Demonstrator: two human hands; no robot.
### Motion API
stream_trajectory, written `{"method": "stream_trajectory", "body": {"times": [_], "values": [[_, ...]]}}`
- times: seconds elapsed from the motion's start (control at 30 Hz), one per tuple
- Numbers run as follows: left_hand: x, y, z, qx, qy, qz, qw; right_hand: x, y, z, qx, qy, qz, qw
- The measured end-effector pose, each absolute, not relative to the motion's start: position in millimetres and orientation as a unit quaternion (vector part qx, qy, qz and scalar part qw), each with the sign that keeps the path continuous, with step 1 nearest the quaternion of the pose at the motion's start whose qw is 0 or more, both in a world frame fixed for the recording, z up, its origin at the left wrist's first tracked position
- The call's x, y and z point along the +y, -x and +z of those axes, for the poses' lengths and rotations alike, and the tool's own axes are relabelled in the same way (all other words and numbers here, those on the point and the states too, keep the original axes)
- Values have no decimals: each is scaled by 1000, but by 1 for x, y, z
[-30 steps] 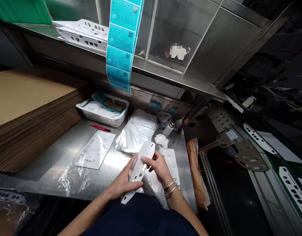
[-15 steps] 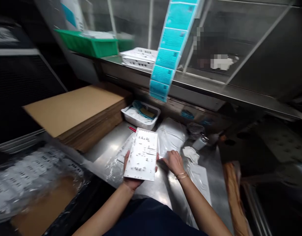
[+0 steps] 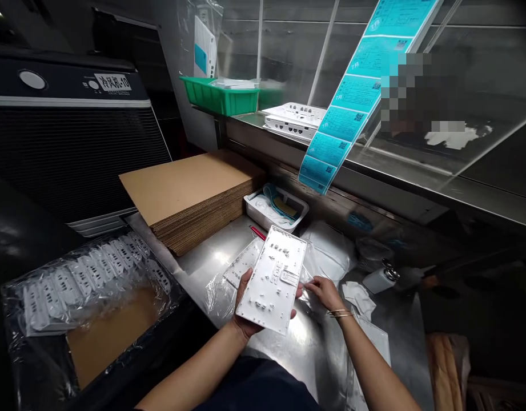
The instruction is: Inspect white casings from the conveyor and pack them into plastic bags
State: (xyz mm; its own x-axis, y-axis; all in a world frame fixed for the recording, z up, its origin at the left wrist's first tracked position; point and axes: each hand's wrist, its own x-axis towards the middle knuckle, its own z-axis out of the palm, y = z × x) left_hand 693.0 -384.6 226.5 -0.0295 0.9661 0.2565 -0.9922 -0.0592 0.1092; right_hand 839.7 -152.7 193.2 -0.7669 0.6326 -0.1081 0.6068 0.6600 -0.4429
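A white rectangular plastic panel (image 3: pixel 263 297), its face dotted with small raised clips and slots, is held tilted above the metal bench. My left hand (image 3: pixel 244 322) grips it from beneath, thumb on the left edge and fingertips showing at the right edge. Close beside that right edge is my right hand (image 3: pixel 326 292), thumb and fingers pinched together; what they hold, if anything, is too small to make out. Behind the panel lies another dotted white panel (image 3: pixel 241 267) on clear plastic wrap. A red pen-like tool (image 3: pixel 257 232) rests just beyond it.
Stacked cardboard sheets (image 3: pixel 194 182) stand at the left, near a white tray (image 3: pixel 254 214) of blue labels. A dispenser bottle (image 3: pixel 380 278) and crumpled white cloth (image 3: pixel 360 299) lie right. A blue label strip (image 3: pixel 337 114) hangs from above. Bagged white parts (image 3: pixel 83 279) fill a box lower left.
The view has swung left, so things sit further right in the picture. The panel stays in my left hand, slightly more tilted; my right hand remains close to its right edge.
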Motion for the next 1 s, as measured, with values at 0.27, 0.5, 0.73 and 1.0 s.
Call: {"method": "stream_trajectory", "body": {"times": [0.27, 0.5, 0.73, 1.0], "values": [[-385, -690, 225, -31, -145, 709, 690, -142, -832, 195, -831, 349, 430, 58], [-381, -688, 220, -29, -168, 693, 701, -150, -830, 204, -776, 388, 483, 119], [-378, -689, 218, -26, -161, 693, 703, -149, -826, 204, -723, 412, 520, 194], [-374, -691, 222, 6, -167, 699, 695, -139, -830, 233, -680, 415, 519, 311]]}}
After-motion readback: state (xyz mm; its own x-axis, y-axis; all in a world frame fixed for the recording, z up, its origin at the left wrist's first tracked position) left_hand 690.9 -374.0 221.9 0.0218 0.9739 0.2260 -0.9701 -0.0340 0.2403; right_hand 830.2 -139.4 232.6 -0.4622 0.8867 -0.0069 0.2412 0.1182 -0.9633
